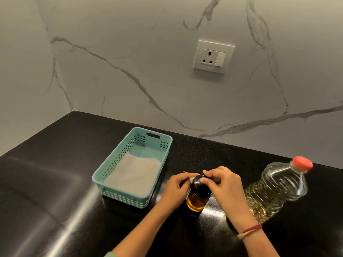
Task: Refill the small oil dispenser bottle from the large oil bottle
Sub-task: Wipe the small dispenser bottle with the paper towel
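A green plastic basket (122,197) with holes sits on the shiny black surface (55,182). Next, the left hand (176,190) grips the small oil bottle (196,200), which stands straight up between both hands. The right hand (226,188) pinches its black lid (199,182). The big oil bottle (274,188), clear, bumpy and red-capped, stands just beside the right hand.

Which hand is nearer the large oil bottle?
Right. The right hand grips the cap of the dispenser bottle, beside the large oil bottle; the left hand pinches it from the far side.
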{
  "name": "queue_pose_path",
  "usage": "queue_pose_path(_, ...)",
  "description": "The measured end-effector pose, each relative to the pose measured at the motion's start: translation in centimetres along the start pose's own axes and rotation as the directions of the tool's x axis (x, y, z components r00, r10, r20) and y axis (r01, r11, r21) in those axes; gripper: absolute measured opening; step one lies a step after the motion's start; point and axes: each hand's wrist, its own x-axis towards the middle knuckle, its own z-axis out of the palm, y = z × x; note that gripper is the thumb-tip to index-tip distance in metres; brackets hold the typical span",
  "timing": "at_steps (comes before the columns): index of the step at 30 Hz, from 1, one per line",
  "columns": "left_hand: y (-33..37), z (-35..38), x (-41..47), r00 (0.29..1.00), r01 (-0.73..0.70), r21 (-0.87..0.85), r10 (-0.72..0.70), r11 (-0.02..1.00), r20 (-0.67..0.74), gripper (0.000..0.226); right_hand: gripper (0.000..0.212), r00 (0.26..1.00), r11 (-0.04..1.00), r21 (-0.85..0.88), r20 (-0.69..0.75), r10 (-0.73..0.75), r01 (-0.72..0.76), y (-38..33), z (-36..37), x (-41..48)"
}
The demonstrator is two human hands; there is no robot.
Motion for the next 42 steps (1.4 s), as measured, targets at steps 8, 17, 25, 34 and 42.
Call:
queue_pose_path(8, -0.3, 2.6, -5.0, 0.948, 0.011, -0.123, -0.049, 0.992, -0.314, 0.019, 0.022, 1.0, 0.998, 0.061, -0.007, 0.02, -0.02, 0.0, 0.0, 0.0)
queue_pose_path(17, 1.2, 3.2, -6.0, 0.956, 0.01, -0.1, -0.039, 0.995, -0.291, 0.01, 0.022, 0.999, 0.999, 0.028, 0.032, 0.034, -0.035, 0.6, -0.4, 0.3)
queue_pose_path(25, 1.6, 2.5, -7.4, 0.949, -0.056, -0.213, -0.015, 0.975, -0.316, 0.013, 0.02, 0.98, 0.979, 0.185, -0.193, -0.05, 0.086, -0.6, -0.2, -5.0)
queue_pose_path(34, 1.1, 1.5, -8.2, 0.982, -0.188, 0.031, 0.189, 0.982, -0.008, 0.038, 0.025, 0.917, 0.658, 0.674, 0.076, 0.393, -0.337, 2.2, 2.8, -6.9)
queue_pose_path(42, -0.4, 1.3, -3.5, 0.993, -0.099, 0.178, 0.086, 0.979, 0.077, 0.114, 0.023, 0.924, 0.812, 0.517, -0.098, 0.371, -0.271, 0.9, 3.9, -5.7)
